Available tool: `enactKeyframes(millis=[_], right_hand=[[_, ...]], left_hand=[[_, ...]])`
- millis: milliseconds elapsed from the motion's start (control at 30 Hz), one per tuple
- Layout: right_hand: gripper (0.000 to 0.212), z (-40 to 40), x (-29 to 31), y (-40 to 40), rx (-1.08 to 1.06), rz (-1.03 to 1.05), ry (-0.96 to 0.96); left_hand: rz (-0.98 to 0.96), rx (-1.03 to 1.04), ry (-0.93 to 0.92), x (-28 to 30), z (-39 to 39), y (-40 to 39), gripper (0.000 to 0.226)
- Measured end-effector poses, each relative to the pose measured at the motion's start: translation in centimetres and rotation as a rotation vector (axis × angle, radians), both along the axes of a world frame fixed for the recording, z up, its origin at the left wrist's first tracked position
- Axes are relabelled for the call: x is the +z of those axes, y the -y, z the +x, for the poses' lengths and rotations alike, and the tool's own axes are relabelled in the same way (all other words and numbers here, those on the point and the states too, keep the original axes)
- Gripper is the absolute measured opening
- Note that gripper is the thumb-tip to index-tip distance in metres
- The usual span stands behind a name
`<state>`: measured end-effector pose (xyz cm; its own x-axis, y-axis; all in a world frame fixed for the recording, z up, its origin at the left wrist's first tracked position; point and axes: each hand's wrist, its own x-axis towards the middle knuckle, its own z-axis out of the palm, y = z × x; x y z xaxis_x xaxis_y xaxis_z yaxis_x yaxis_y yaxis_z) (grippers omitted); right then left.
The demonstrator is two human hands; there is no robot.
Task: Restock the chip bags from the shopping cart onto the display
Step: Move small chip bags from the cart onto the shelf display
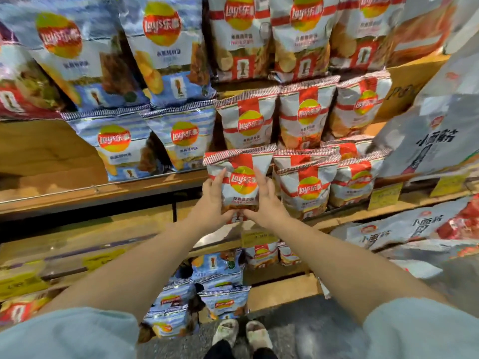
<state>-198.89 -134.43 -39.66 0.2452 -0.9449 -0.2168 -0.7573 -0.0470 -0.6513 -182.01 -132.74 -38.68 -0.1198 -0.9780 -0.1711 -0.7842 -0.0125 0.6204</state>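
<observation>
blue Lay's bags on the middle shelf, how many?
2 visible: left blue bag beside the cardboard, right blue bag next to the red-and-white bags. More may sit hidden behind them.

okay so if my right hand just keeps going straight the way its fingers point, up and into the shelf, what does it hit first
Probably the upright red-and-white bag in the row behind. Your right hand already grips the held chip bag, so that bag would lead into it. Depth is hard to judge here.
</observation>
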Motion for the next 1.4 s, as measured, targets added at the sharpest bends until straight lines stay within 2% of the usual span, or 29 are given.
enactKeyframes(millis=[200, 300, 367, 467, 600, 700, 767, 867, 933, 1067, 1200, 1400], right_hand=[[0.097, -0.5, -2.4, 3.0, 0.014, 0.038, -0.023], [0.092, -0.5, -3.6, 4.5, 0.014, 0.021, -0.112], [0.089, -0.3, -4.4, 5.2, -0.019, 0.040, -0.156], [0.092, 0.2, -5.1, 4.8, -0.091, 0.108, -0.109], [0.082, 1.6, -5.7, 3.1, -0.137, 0.001, -0.156], [0.083, 2.5, -5.8, 2.2, -0.076, -0.068, -0.239], [0.091, 2.8, -6.4, 2.9, -0.057, -0.172, -0.281], [0.096, 3.0, -6.4, 4.6, -0.044, -0.194, -0.309], [0.092, 2.9, -6.5, 5.8, 0.020, -0.183, -0.347], [0.077, 2.5, -6.6, 6.5, 0.065, -0.134, -0.353], [0.076, 2.2, -6.6, 6.2, 0.101, -0.081, -0.425], [0.078, 1.9, -5.7, 6.4, 0.143, -0.029, -0.485]], left_hand=[[0.056, 0.014, 0.023, -4.2, -0.3, 3.8, 0.100], [0.074, -0.005, 0.044, -6.3, -0.5, 5.3, 0.097], [0.111, -0.064, 0.136, -7.1, -0.6, 6.0, 0.092], [0.172, -0.077, 0.289, -7.6, -0.6, 5.7, 0.086], [-0.032, 0.057, 0.328, -7.3, -0.8, 3.9, 0.068], [-0.236, -0.051, 0.386, -8.0, -1.2, 3.5, 0.067], [-0.280, -0.106, 0.447, -8.0, -1.4, 4.2, 0.076], [-0.314, -0.175, 0.564, -7.3, -0.6, 5.9, 0.080], [-0.343, -0.209, 0.638, -7.0, 0.6, 7.0, 0.075], [-0.530, -0.235, 0.548, -7.2, 2.3, 8.5, 0.057], [-0.454, -0.147, 0.498, -6.2, 1.2, 8.3, 0.058], [-0.084, -0.097, 0.665, -5.1, -0.2, 8.6, 0.083]])
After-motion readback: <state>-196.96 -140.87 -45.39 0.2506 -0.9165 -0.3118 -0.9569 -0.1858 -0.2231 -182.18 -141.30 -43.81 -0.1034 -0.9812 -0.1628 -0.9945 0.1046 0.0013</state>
